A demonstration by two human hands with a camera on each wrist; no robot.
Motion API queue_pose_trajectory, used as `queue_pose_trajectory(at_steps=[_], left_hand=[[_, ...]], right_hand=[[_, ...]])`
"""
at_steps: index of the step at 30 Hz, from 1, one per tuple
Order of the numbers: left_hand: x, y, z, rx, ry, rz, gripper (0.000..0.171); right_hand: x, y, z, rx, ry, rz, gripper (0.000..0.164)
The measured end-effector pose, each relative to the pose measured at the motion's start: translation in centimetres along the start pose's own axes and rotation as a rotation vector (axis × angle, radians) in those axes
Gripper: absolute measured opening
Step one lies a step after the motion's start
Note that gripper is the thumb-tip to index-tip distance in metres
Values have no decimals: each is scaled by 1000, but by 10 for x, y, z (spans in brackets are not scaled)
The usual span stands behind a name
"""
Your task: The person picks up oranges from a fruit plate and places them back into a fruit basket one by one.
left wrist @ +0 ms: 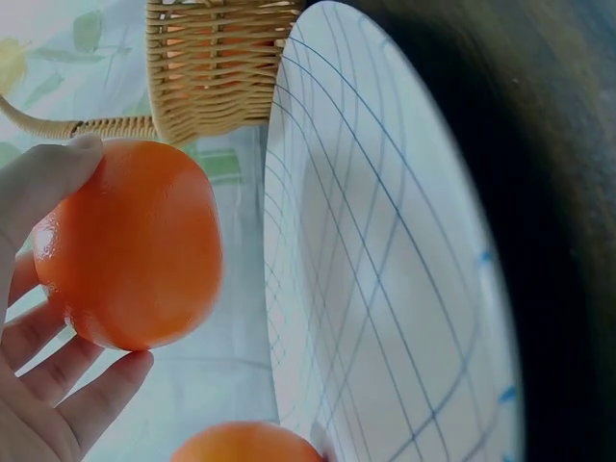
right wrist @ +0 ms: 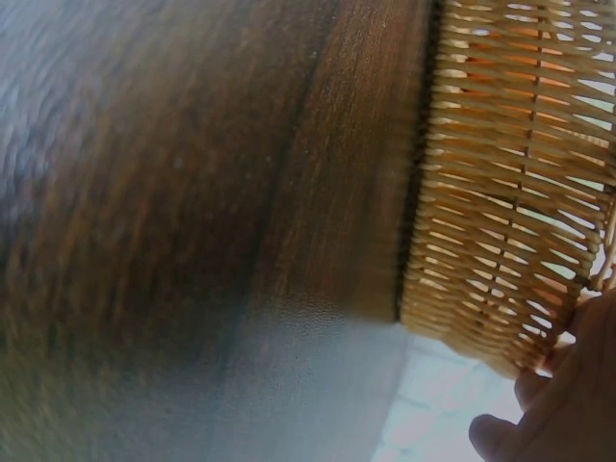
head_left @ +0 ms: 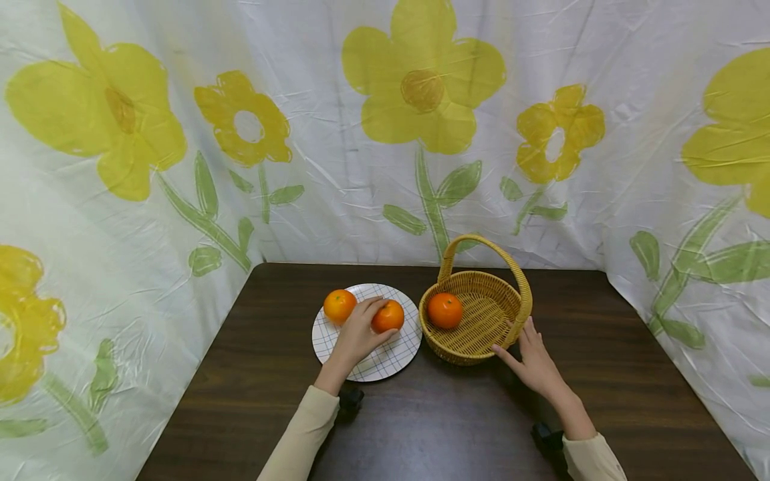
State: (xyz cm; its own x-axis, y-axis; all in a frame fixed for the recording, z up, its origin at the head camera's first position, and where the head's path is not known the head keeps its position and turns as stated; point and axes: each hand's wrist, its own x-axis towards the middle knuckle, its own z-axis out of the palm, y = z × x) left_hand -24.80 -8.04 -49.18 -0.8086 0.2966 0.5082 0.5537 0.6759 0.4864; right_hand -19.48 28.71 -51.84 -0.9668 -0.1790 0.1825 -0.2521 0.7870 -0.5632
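Note:
My left hand holds an orange between thumb and fingers. In the left wrist view this orange hangs above a white plate with blue grid lines, apart from its surface. A second orange sits on the plate's left part. To the right stands a yellow wicker basket with an arched handle; another orange lies inside at its left. My right hand touches the basket's right side near the handle's base, thumb and fingers spread. Some of its fingertips are hidden by the weave.
Plate and basket stand side by side on a dark brown wooden table. Behind and beside the table hangs a white cloth printed with yellow flowers. A black strap device is worn at each wrist.

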Motion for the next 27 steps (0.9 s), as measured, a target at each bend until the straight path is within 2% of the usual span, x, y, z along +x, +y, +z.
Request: queue_pose_trajectory(at_steps=[18, 27], left_hand=[[12, 13, -1, 31, -21, 65, 58], [19, 25, -3, 13, -26, 108, 60]], right_hand=[[0, -1, 1, 17, -6, 10, 74], [0, 0, 1, 21, 8, 1, 72]])
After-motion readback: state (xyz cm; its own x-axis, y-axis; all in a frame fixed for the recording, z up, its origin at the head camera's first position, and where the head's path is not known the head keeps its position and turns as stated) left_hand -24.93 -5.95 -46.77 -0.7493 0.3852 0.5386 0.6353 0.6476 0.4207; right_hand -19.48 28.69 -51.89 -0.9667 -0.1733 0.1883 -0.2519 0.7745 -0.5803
